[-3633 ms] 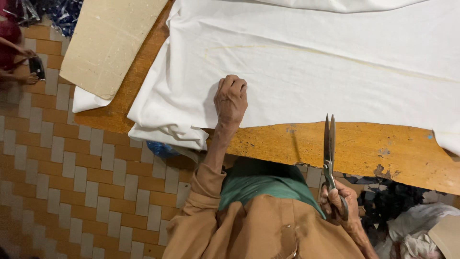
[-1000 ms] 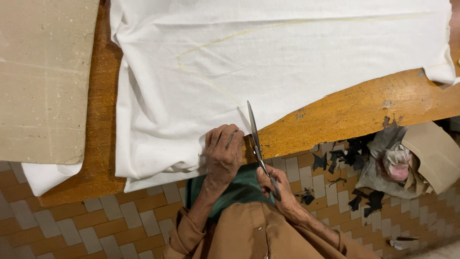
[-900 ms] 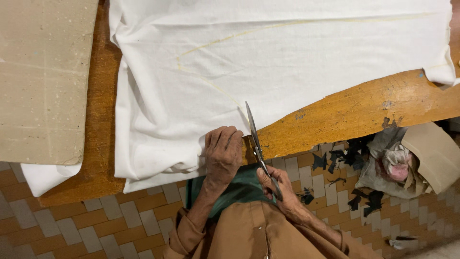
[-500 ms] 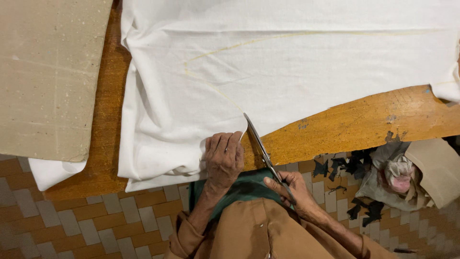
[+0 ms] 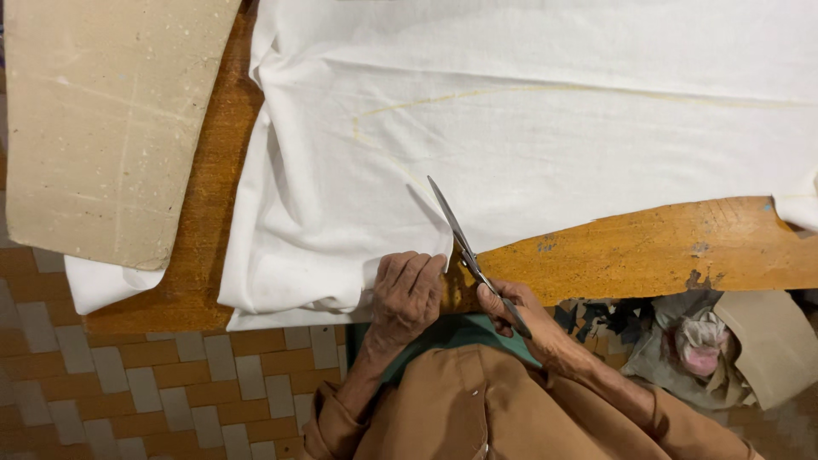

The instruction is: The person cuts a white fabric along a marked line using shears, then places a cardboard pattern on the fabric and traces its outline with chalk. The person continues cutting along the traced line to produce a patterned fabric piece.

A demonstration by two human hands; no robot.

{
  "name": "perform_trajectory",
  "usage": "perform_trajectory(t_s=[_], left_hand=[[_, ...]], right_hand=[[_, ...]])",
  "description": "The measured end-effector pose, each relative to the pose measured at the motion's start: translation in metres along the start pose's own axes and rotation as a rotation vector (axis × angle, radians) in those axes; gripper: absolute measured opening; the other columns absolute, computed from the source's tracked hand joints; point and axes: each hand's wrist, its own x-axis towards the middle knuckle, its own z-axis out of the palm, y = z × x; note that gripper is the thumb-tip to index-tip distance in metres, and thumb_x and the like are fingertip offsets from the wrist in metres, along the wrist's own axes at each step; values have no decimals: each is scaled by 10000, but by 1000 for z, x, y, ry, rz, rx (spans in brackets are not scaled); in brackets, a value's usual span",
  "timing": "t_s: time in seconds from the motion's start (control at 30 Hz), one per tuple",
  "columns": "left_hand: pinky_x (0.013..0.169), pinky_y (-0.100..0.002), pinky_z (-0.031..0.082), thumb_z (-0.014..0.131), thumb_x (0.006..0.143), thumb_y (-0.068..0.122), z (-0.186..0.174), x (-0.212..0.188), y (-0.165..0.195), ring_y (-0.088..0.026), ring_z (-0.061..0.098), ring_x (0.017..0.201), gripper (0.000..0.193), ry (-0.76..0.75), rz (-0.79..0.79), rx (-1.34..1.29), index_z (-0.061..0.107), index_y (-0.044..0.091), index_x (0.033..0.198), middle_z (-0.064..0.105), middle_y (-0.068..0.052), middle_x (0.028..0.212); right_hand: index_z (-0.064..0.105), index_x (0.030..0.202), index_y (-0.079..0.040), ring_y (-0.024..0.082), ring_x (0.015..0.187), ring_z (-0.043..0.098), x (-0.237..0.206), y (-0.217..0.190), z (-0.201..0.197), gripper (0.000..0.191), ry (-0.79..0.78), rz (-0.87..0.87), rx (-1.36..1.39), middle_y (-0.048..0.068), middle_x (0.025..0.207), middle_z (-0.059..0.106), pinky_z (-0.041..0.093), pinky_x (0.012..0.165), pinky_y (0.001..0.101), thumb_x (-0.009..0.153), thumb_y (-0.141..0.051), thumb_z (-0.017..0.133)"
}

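Our right hand [image 5: 509, 308] is curled around the handles of a pair of scissors [image 5: 464, 247], fingers closed through the loops, wrist bent back toward our body. The blades, nearly together, point up and to the left, tips lying on the white cloth [image 5: 528, 128] just past its near edge. Our left hand [image 5: 407, 294] lies palm down, fingers together and flat, pressing the cloth's folded edge beside the blades. Both forearms come up from below in tan sleeves. The cloth spreads wide over the wooden bench [image 5: 656, 251], a faint yellow curved line drawn on it. A beige board [image 5: 102, 119] rests at the bench's left. Fabric scraps [image 5: 699, 336] lie on the tiled floor [image 5: 128, 392].
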Motion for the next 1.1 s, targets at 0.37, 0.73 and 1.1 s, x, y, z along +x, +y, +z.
perform_trajectory(t_s=[0.37, 0.73, 1.1], left_hand=[[871, -381, 555, 729, 882, 12, 9, -8, -7, -234, 624, 983, 275, -11, -7, -3, 681, 2, 1153, 636, -71, 1017], [863, -366, 565, 714, 879, 22, 7, -7, -11, -222, 617, 966, 289, -49, -21, 8, 666, 2, 1163, 631, -72, 1005], [854, -375, 569, 681, 875, 53, 9, -10, -15, -222, 609, 955, 282, -86, -68, 25, 677, 6, 1153, 633, -73, 983]], right_hand=[[533, 741, -146, 75, 598, 423, 11, -7, -25, 526, -129, 20, 39, -54, 644, 427, 343, 500, 245, 907, -637, 616], [555, 701, -128, 69, 471, 363, 18, -25, -33, 449, -91, 87, 24, -61, 539, 387, 283, 403, 257, 879, -501, 732], [690, 669, -96, 120, 378, 393, 24, -50, -55, 406, -1, 162, -321, -28, 425, 439, 313, 384, 321, 742, -474, 816]])
